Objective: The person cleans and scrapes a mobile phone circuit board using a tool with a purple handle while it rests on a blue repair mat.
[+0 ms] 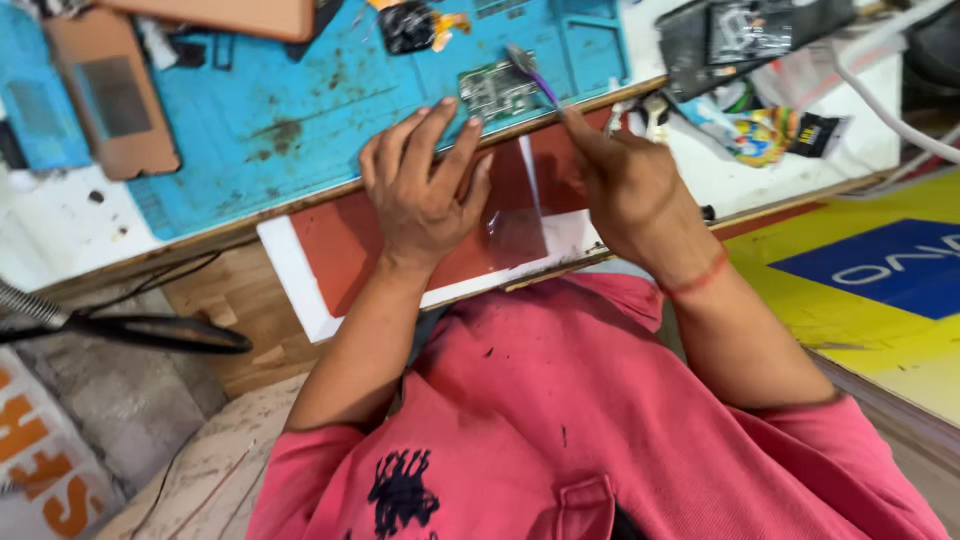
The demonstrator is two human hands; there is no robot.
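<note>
A small green circuit board [497, 90] lies on a blue work mat [300, 110] near the bench's front edge. My left hand [425, 185] rests flat at that edge, fingertips touching the board's near side. My right hand [620, 185] pinches a thin purple-handled tool [532, 72], and its tip lies on the board. Both forearms reach out over my pink shirt.
On the mat lie a brown phone-shaped panel [112, 100] at left and a black part with an orange flex strip [410, 25]. A dark device [750, 35] and white cables [880, 90] sit at right. A black lamp arm [150, 332] juts in lower left. A yellow and blue surface [880, 290] lies at right.
</note>
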